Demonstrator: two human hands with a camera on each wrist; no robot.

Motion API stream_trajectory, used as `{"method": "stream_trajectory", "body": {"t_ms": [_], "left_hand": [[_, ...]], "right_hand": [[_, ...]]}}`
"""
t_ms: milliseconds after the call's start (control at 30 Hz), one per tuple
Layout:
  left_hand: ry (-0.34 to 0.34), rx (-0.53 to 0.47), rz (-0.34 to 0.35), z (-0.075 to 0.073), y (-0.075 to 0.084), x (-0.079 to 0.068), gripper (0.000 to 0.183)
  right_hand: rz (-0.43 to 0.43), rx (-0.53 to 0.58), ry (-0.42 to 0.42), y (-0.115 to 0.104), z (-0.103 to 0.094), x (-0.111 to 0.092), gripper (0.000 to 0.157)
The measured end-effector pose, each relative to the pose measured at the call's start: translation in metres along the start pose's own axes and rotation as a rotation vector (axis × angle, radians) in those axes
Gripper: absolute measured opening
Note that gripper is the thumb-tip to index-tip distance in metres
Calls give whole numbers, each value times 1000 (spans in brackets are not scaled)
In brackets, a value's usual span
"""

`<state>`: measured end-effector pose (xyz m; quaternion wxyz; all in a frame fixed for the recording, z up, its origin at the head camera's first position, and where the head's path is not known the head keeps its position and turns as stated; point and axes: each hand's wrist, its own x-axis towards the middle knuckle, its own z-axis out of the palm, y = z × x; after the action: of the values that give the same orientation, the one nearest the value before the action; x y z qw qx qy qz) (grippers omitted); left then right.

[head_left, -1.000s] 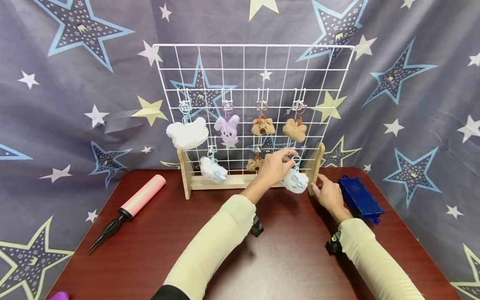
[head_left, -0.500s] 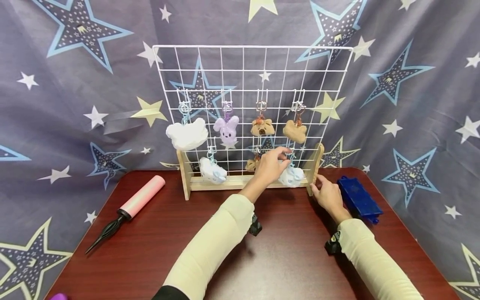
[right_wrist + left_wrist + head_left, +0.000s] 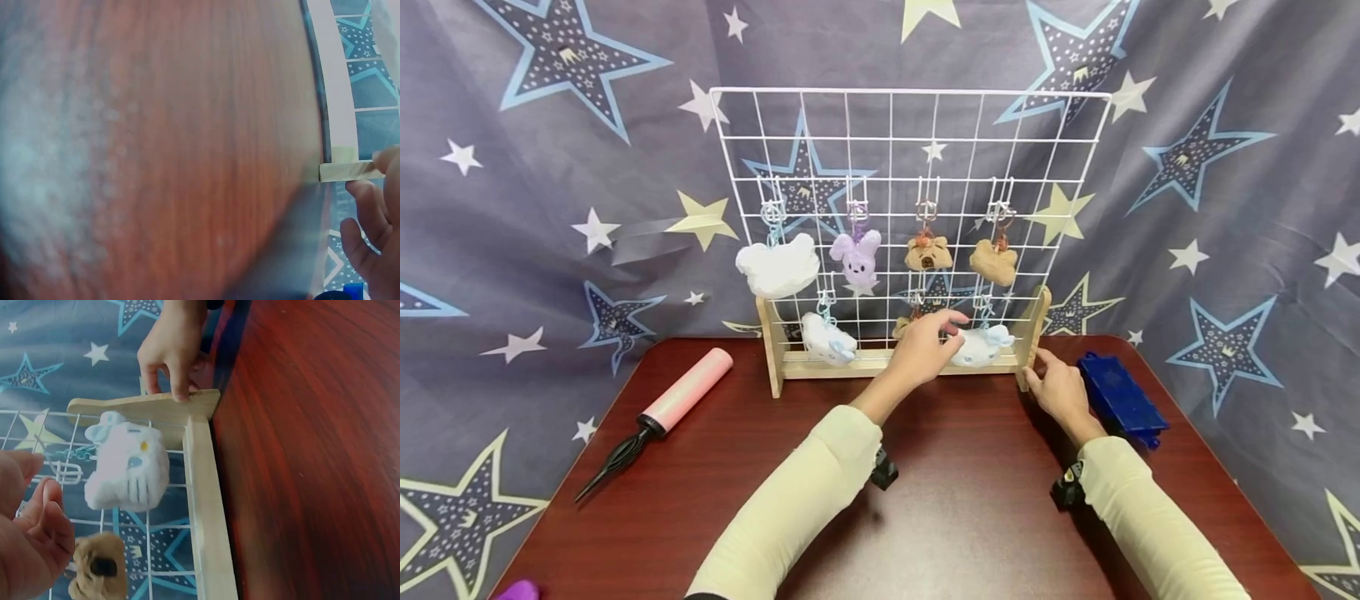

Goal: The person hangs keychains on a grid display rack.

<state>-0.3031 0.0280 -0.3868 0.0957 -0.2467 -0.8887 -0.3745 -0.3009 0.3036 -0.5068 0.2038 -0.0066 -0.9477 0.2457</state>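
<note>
A white cat-face plush keychain (image 3: 979, 346) with a pale blue bow hangs from a lower right hook of the white wire grid rack (image 3: 910, 139). Beside it is my left hand (image 3: 925, 346), its fingers loosely bent and holding nothing. In the left wrist view, the fingertips are near the wire hook (image 3: 65, 472), and the cat plush (image 3: 132, 465) hangs from its blue chain. My right hand (image 3: 1060, 387) pinches the wooden side foot (image 3: 1036, 333) of the rack between thumb and fingers. A brown bear plush (image 3: 99, 565) is partly hidden behind my left hand in the head view.
On the upper hooks hang a white plush (image 3: 778, 265), a purple bunny (image 3: 857, 258) and two brown plushes, one a bear (image 3: 928, 253). Another white plush (image 3: 827, 337) hangs lower left. A pink hand pump (image 3: 688, 389) lies left; a blue plastic case (image 3: 1122, 398) lies right.
My left hand has hung the cat plush keychain on the lower right hook, let go and drawn back left and down. My right hand has stayed on the wooden foot.
</note>
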Motion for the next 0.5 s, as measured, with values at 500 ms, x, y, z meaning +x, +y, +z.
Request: {"method": "stream_trajectory", "body": {"t_ms": [500], "left_hand": [[-121,-38,-11,-39,-41,-58,31]], "right_hand": [[14,-93,-132,-11,-18,-4,41]]}}
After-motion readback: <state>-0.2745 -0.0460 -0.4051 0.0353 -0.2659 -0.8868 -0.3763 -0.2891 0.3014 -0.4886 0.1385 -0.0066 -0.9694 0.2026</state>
